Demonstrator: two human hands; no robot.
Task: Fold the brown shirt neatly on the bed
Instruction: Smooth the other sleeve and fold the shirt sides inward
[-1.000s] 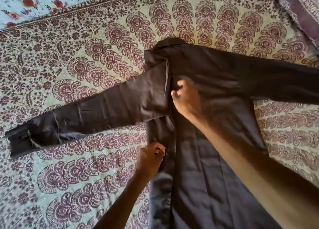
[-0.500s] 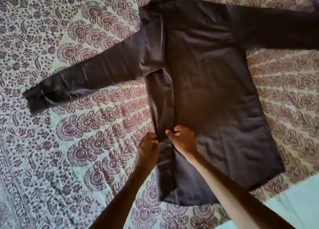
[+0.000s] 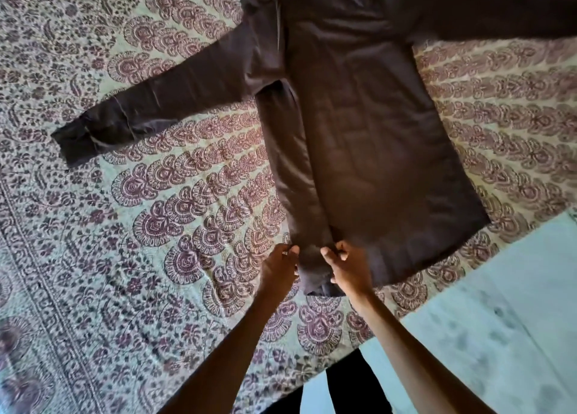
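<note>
The brown shirt (image 3: 368, 139) lies flat on the patterned bedspread (image 3: 131, 257), collar at the top edge of the view. Its left side is folded inward as a narrow strip running down to the hem. The left sleeve stretches out to the left, the right sleeve runs off to the upper right. My left hand (image 3: 279, 268) pinches the left edge of the folded strip near the hem. My right hand (image 3: 346, 267) grips the strip's right edge beside it. Both hands hold cloth close together at the hem.
The bed's near edge runs diagonally at the lower right, with pale floor (image 3: 499, 320) beyond it. My dark-clad legs (image 3: 346, 391) stand at that edge. Wide bedspread lies left of the shirt.
Both hands slid down the folded strip toward the hem, the right hand travelling from the chest area. The view pulled back, so the shirt sits higher in frame.
</note>
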